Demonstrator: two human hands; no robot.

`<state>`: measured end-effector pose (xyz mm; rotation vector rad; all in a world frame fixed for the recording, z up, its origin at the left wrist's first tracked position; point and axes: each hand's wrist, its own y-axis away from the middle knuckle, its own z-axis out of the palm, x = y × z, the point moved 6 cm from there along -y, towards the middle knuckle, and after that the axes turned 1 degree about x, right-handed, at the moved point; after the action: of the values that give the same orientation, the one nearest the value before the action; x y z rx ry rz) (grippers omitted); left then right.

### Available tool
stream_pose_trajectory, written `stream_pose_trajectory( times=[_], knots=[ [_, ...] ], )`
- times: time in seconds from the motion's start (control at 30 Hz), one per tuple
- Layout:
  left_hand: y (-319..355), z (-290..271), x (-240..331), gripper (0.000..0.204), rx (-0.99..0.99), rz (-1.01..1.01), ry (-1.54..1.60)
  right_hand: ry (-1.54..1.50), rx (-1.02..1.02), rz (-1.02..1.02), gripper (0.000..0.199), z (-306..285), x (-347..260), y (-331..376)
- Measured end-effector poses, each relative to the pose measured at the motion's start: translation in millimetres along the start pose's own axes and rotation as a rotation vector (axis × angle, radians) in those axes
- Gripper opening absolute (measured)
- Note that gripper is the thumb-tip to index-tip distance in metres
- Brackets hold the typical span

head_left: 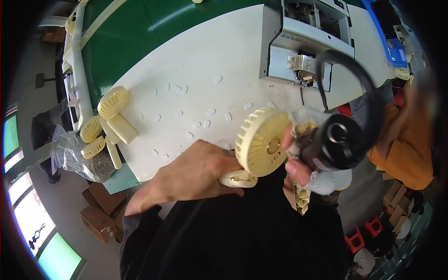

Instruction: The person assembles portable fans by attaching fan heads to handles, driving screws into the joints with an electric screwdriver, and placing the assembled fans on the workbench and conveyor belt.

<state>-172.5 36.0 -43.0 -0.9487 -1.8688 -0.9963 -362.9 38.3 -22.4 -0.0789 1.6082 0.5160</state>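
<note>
My left hand is closed round the handle of a cream handheld fan, whose round ribbed head is tilted up. In my right hand, gloved in white with bare fingertips, is a black corded electric screwdriver; its thick cable loops upward. The right fingertips are close to the fan head's rim; whether they touch it I cannot tell. The tool's working tip is hidden. Many small white oval pieces lie scattered on the white table beyond my hands.
More cream fans lie at the table's left edge beside a clear plastic bag. A grey metal machine stands far right. An open box of pale yellow parts is near my body. A person in orange is at right.
</note>
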Motion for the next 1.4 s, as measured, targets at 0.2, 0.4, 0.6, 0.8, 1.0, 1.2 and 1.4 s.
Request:
stream_pose_trajectory(
  times=[0.2,0.4,0.6,0.8,1.0,1.2,1.4],
  knots=[
    [-14,-2,13,0.041,0.309,0.223,0.062,-0.262,0.174,0.201,0.055,-18,6,13],
    [-17,14,9,0.045,0.183,0.383,0.183,-0.320,0.345,0.119,0.059,-17,24,-2],
    [-31,37,-1,0.035,0.104,0.177,0.472,-0.356,0.196,0.023,0.049,-28,41,27],
    [-25,35,31,0.035,0.136,0.628,0.734,-0.403,0.368,0.166,0.040,-14,38,9],
    [-33,38,6,0.041,0.021,0.032,1.620,-0.473,0.420,-0.178,0.025,-50,25,24],
    [-64,51,-19,0.018,0.157,-0.117,1.731,-0.153,0.366,-0.667,0.027,-52,-73,31],
    [-74,49,-15,0.025,0.191,-0.141,1.647,0.023,0.249,-0.790,0.032,-46,-56,-14]
  ],
)
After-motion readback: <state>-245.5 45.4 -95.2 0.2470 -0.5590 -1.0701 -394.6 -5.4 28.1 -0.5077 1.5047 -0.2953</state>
